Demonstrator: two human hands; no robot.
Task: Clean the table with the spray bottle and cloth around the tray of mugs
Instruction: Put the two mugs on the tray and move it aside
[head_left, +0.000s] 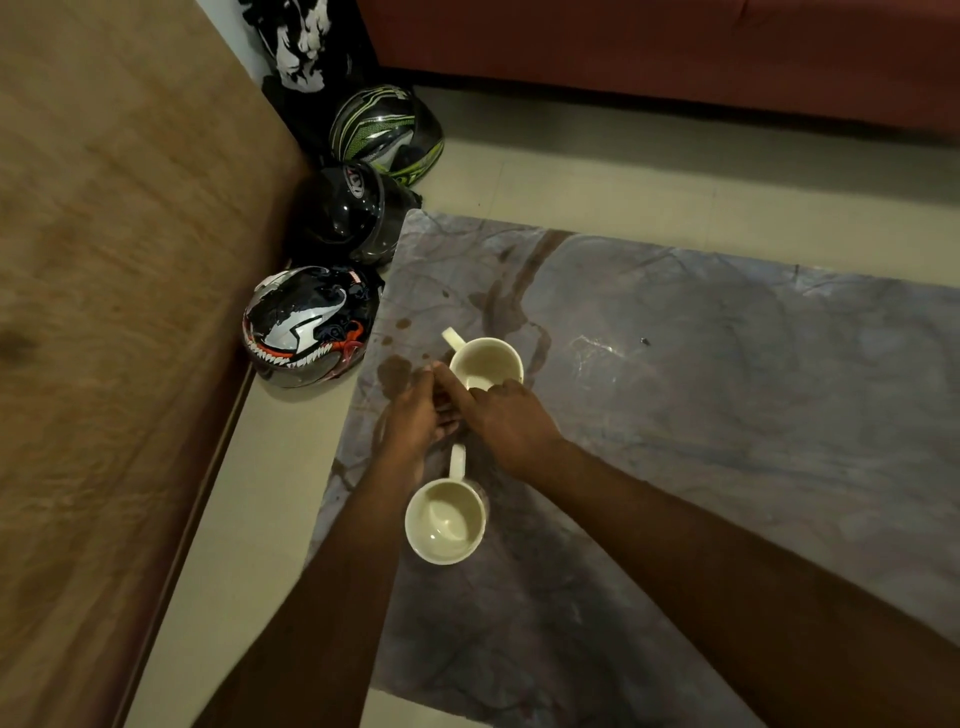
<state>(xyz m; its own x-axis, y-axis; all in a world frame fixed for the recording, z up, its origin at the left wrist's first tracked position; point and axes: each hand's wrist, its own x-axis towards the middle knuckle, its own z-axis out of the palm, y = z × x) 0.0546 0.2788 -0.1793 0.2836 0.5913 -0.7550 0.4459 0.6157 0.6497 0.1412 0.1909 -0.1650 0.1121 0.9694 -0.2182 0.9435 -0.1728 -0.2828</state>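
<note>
Both arms reach forward over the grey table (727, 415), the left hand (415, 415) and right hand (506, 423) meeting, fingers overlapping, between the two cream mugs. Far mug (485, 364) sits just beyond the fingertips, near mug (447, 522) under the wrists. Whether either hand pinches anything, I cannot tell.
</note>
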